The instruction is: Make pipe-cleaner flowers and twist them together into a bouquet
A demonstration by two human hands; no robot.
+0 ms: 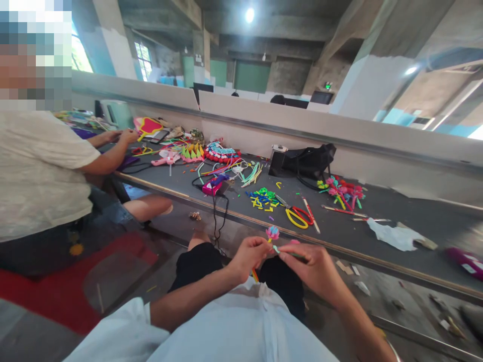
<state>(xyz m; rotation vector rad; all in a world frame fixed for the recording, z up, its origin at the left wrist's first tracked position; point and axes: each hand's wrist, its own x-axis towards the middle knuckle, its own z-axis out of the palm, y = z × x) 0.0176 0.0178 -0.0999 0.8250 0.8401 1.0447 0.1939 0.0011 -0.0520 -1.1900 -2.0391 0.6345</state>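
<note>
Over my lap, my left hand (253, 255) is closed in a pinch on the stem of a small craft flower (272, 233) with pink and pale blue petals. An orange-yellow strip end (255, 274) shows below that hand. My right hand (309, 262) pinches a thin pale green strip (276, 249), whose tip meets the flower stem by my left fingertips. Whether the strip is wrapped round the stem or only touching it, I cannot tell. On the table beyond my hands lie scissors (299, 219) with yellow and red handles, beside several short green, blue and yellow pieces (263, 198).
The dark table (362, 240) has its edge just past my hands. On it are finished flowers (344, 191), a black bag (311, 162), a purple-pink glue gun (213, 186) with a hanging cord, loose strips (252, 173) and a white scrap (394, 235). A co-worker (45, 171) sits at left.
</note>
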